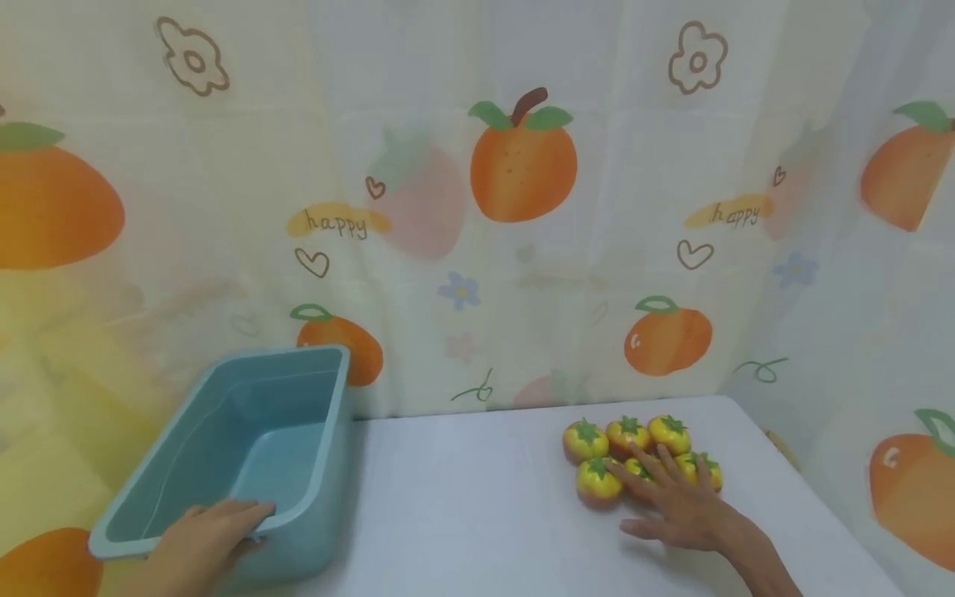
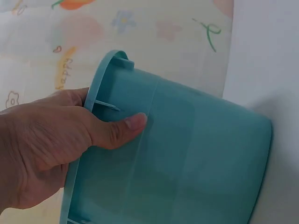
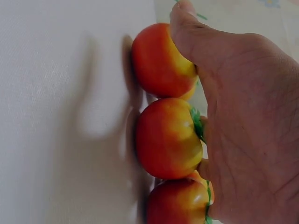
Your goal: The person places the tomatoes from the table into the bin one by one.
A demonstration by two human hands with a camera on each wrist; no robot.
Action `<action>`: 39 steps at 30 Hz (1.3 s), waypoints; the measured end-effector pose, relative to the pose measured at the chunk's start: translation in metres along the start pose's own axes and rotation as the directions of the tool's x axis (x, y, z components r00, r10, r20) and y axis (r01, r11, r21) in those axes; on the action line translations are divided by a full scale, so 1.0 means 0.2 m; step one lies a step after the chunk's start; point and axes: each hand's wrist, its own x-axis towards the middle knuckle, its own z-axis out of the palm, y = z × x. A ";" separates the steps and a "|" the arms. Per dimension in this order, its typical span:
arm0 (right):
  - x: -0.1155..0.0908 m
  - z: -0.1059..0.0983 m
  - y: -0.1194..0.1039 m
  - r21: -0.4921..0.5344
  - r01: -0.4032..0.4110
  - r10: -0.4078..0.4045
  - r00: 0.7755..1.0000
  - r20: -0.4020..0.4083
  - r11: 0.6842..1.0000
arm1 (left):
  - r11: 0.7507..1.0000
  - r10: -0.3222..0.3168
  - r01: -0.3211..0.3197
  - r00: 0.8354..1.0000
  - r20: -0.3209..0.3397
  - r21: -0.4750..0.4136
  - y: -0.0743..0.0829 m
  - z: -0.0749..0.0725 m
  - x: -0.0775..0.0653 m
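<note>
At the left of the head view, my left hand (image 1: 209, 539) grips the near rim of a blue-green plastic basin (image 1: 336, 497). In the left wrist view its thumb (image 2: 119, 133) lies along the outer wall of the basin (image 2: 201, 154), while its fingers go over the rim and are hidden. My right hand (image 1: 679, 506) is spread over several red-and-yellow tomatoes (image 1: 599, 485) with green leafy tops, set in two rows on the table. The right wrist view shows the palm (image 3: 257, 116) close above the front row, beside a middle tomato (image 3: 166, 140); nothing is grasped.
The white table (image 1: 455, 497) runs between the basin and the tomatoes. Behind it hangs a fruit-patterned curtain (image 1: 418, 332), which continues along the right side. The table's right edge (image 1: 821, 497) lies just beyond the tomatoes.
</note>
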 end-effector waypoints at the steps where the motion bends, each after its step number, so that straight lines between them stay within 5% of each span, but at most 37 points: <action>1: 0.00 0.00 0.00 0.004 -0.005 0.005 1.000 0.003 1.000 | 1.000 0.013 -0.013 1.000 -0.025 0.012 0.03 0.00 0.01; 7: 0.01 0.00 0.01 0.011 -0.031 0.031 0.999 0.038 0.999 | 0.991 0.129 -0.120 0.975 -0.179 0.060 0.22 0.02 0.05; 11: 0.00 -0.01 0.01 -0.024 -0.037 0.039 0.998 0.047 0.999 | 0.964 0.266 -0.247 0.912 -0.311 0.097 0.35 0.04 0.10; 15: -0.01 -0.02 0.01 -0.024 -0.031 0.032 0.999 0.037 0.999 | 0.946 0.324 -0.303 0.864 -0.386 0.117 0.51 0.04 0.16; 17: -0.01 -0.02 0.01 -0.018 -0.028 0.029 0.999 0.028 0.999 | 0.933 0.358 -0.330 0.823 -0.442 0.142 0.59 0.05 0.19; 20: -0.01 -0.02 0.02 -0.020 -0.019 0.019 1.000 0.008 1.000 | 0.918 0.394 -0.372 0.799 -0.454 0.141 0.71 0.05 0.23; 26: 0.00 -0.01 0.02 0.031 -0.011 0.010 1.000 0.015 0.999 | 0.915 0.394 -0.400 0.857 -0.330 0.054 0.89 0.04 0.32; 32: 0.01 -0.01 0.00 0.037 -0.044 0.041 0.996 0.085 0.998 | 0.893 0.438 -0.447 0.833 -0.338 0.058 1.01 0.05 0.39; 39: 0.03 -0.02 -0.01 0.036 -0.053 0.050 0.994 0.101 0.998 | 0.893 0.440 -0.446 0.842 -0.312 0.056 1.10 0.04 0.44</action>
